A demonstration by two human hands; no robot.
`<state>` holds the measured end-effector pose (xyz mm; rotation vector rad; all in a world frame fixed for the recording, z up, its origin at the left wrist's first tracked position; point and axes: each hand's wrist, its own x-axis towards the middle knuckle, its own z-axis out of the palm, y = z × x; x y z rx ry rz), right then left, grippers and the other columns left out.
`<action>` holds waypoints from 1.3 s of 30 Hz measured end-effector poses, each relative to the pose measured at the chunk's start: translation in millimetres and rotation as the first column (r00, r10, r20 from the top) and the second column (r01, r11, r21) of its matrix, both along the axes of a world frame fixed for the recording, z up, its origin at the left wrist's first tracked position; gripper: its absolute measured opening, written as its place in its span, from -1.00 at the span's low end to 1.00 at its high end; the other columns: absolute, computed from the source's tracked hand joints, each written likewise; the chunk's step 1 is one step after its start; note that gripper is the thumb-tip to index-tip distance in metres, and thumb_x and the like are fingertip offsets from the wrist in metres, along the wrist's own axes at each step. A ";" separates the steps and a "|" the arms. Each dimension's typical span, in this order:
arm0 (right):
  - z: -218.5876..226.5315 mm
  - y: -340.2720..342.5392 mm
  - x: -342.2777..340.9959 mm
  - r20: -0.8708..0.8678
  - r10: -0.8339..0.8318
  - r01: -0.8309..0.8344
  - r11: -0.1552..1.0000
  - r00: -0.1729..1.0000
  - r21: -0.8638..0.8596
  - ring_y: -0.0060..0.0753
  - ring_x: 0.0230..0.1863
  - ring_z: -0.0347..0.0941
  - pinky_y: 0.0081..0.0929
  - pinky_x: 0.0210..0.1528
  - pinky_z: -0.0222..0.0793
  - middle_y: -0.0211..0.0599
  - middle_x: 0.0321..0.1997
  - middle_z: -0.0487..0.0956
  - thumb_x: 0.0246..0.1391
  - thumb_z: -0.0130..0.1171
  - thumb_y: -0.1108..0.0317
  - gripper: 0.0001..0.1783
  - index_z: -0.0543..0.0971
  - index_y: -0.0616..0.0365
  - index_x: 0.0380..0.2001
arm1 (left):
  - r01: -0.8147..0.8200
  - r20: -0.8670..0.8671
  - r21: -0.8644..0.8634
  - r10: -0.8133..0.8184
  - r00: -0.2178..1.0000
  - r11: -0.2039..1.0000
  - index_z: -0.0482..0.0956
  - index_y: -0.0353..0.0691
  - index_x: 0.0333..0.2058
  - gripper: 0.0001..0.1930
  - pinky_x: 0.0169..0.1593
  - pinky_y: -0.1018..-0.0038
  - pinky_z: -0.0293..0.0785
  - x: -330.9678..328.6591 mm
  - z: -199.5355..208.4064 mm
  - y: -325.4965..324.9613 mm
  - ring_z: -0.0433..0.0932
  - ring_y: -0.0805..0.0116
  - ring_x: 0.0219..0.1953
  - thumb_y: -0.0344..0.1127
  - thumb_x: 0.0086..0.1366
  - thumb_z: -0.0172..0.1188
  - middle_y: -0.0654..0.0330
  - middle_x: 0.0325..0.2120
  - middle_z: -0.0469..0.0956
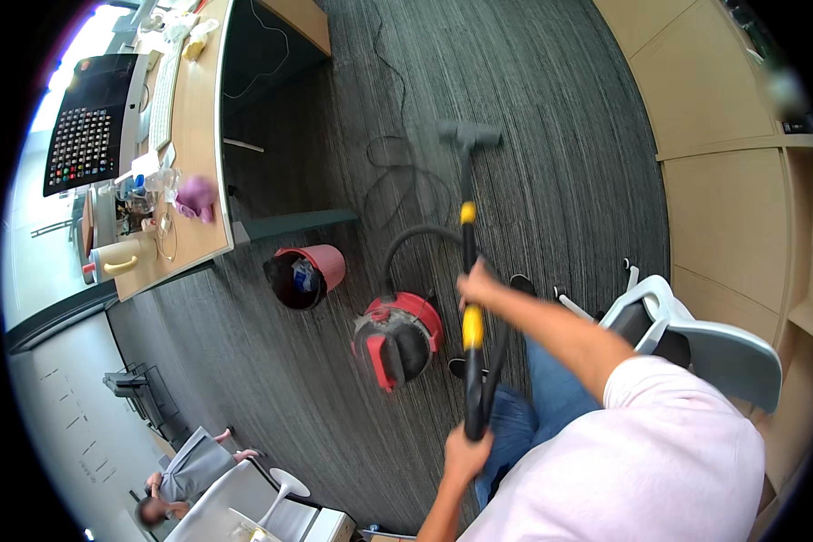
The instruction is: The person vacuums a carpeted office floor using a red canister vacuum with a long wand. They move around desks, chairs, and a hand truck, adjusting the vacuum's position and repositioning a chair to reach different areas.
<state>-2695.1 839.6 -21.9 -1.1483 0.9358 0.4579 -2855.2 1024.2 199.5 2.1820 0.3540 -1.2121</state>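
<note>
A black vacuum cleaner wand [469, 248] with yellow sections runs from my hands out over the grey striped carpet. My left hand [465, 449] is closed round the black handle [474, 406] at its near end. Further up the tube, just above a yellow section, my right hand [479, 285] is wrapped round it, slightly blurred. The grey floor head [470, 135] rests on the carpet at the far end. A dark hose [420, 230] curves over to the red and black vacuum canister [397, 343], which stands left of my feet.
A pink waste bin [330, 265] stands beside the desk [194, 154]. A dark cord [397, 167] lies looped on the carpet. To my right are a white and grey office chair [723, 352] and wooden cabinets [727, 203]. Another person [194, 470] is at the lower left near white furniture.
</note>
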 end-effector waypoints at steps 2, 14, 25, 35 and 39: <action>-23.9 85.7 -77.2 -0.066 0.042 -0.046 0.998 0.997 -0.053 -0.23 -0.73 0.45 -0.27 -0.72 0.44 -0.07 -0.53 0.43 0.03 -0.06 0.39 -0.09 -0.43 0.26 0.23 | 0.201 -0.044 0.126 -0.197 0.979 0.971 0.54 -0.33 -0.43 -0.73 -0.31 0.25 0.43 -25.4 61.4 51.7 0.57 -0.07 -0.40 -0.20 -0.01 0.17 -0.14 -0.55 0.52; 46.6 155.5 -227.8 -0.035 -0.546 0.540 0.814 0.837 0.212 -0.23 -0.74 0.42 -0.20 -0.73 0.42 -0.12 -0.63 0.37 0.05 0.03 0.35 -0.58 0.01 0.18 -0.21 | 0.785 0.035 0.082 -0.789 0.613 0.614 0.47 -0.25 -0.16 -0.55 -0.25 0.11 0.48 -49.8 76.4 211.9 0.56 -0.13 -0.39 -0.18 -0.06 0.12 -0.18 -0.52 0.54; 56.0 219.4 -229.8 -0.117 -0.308 0.313 0.949 0.944 0.027 -0.34 -0.53 0.53 -0.40 -0.66 0.42 -0.05 -0.39 0.50 0.06 0.06 0.10 -0.51 0.34 0.43 -0.30 | 0.754 -0.059 0.260 -0.769 0.636 0.603 0.52 -0.37 -0.44 -0.75 -0.34 0.18 0.43 -54.5 104.4 236.3 0.53 -0.14 -0.42 -0.34 -0.14 0.16 -0.15 -0.61 0.50; 32.9 -63.8 -471.4 0.350 -0.725 0.634 0.153 0.594 -0.758 -0.06 0.16 0.18 -0.22 0.20 0.07 0.08 0.13 0.25 -0.11 0.32 0.21 -0.17 0.14 0.40 0.12 | 0.605 -0.189 0.348 -0.579 0.793 0.716 0.49 -0.39 -0.43 -0.79 -0.51 0.28 0.37 -40.7 240.3 220.0 0.45 0.27 -0.66 -0.40 -0.08 0.18 0.05 -0.70 0.48; -45.2 -127.4 -464.0 -0.073 -0.745 0.533 0.539 0.663 -0.652 0.02 0.38 -0.15 -0.35 0.36 -0.17 0.31 0.32 -0.09 -0.18 0.33 0.02 0.20 -0.19 0.50 0.24 | 0.650 -0.174 0.359 -0.636 0.752 0.670 0.50 -0.36 -0.42 -0.80 -0.46 0.31 0.38 -50.7 216.5 256.1 0.45 0.32 -0.58 -0.38 -0.05 0.18 0.09 -0.67 0.48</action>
